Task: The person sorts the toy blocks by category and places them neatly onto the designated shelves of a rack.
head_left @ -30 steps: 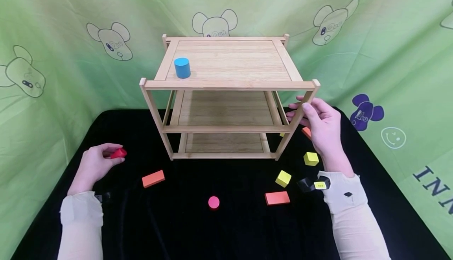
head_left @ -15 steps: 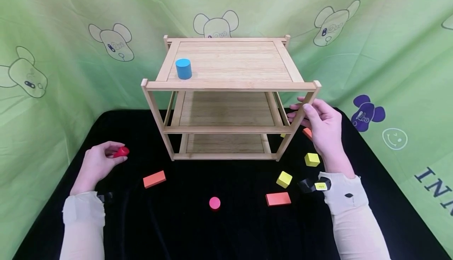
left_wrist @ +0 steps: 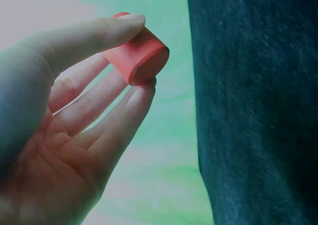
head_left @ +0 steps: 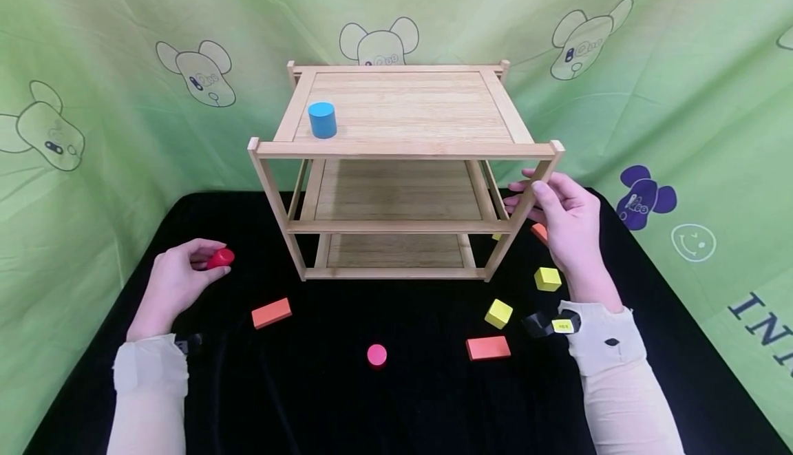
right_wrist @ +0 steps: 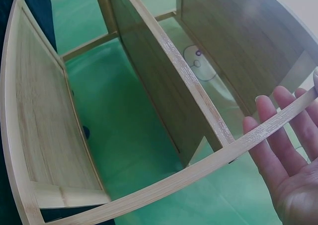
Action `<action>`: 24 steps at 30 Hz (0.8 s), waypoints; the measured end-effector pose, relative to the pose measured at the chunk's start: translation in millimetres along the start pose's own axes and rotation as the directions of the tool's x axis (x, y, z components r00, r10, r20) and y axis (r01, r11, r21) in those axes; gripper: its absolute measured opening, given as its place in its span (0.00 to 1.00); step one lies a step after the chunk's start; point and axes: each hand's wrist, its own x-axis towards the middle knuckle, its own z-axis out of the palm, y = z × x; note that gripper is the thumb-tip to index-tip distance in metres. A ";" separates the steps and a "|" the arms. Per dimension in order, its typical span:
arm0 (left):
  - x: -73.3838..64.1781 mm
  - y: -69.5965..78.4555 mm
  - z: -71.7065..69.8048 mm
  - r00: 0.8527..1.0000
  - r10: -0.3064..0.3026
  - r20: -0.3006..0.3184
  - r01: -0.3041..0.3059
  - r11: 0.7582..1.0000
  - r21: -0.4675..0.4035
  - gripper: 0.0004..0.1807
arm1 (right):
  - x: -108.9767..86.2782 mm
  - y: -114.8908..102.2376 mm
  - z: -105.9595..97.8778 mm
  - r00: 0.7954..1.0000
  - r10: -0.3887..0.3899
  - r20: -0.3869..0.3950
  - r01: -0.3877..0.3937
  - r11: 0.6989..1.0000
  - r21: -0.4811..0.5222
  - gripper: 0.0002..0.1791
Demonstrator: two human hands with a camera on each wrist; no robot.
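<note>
My left hand (head_left: 176, 279) pinches a red cylinder block (head_left: 221, 257) between thumb and fingertips, over the left part of the black cloth. In the left wrist view the block (left_wrist: 136, 58) is tilted, its round end facing away from the palm. At the right, my right hand (head_left: 566, 221) holds the front right post of a three-tier wooden shelf (head_left: 396, 149). The thumb lies on the post's near side and the fingers reach behind it, as the right wrist view also shows. A blue cylinder block (head_left: 323, 120) stands on the top tier, near its front left corner.
On the black cloth (head_left: 310, 400) lie an orange block (head_left: 271, 313), a pink round block (head_left: 376, 355), a coral block (head_left: 488, 348) and yellow cubes (head_left: 498, 314). Another orange block (head_left: 540, 233) is partly hidden behind my right hand. A green printed curtain (head_left: 124, 1) surrounds the back and sides.
My left hand has moved a little to the right and slightly farther from me, carrying the red cylinder block. My right hand has stayed on the shelf post.
</note>
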 end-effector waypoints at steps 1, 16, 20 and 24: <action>0.6 1.6 0.1 1.000 0.006 -0.004 -0.006 1.000 0.000 0.18 | -0.1 -0.1 0.1 1.000 0.001 0.000 -0.001 1.000 0.001 0.14; 1.8 33.8 2.0 0.995 0.094 -0.044 -0.095 0.995 -0.020 0.18 | -1.1 -0.3 0.3 1.000 0.007 -0.006 -0.007 1.000 -0.003 0.14; 1.3 41.0 3.4 0.992 0.116 -0.050 -0.118 0.992 -0.035 0.19 | -0.7 -0.2 0.4 1.000 0.007 -0.006 -0.007 1.000 0.002 0.14; 1.1 48.0 4.6 0.990 0.132 -0.050 -0.135 0.988 -0.068 0.19 | -0.4 -0.5 0.5 1.000 0.006 -0.002 -0.006 1.000 0.009 0.14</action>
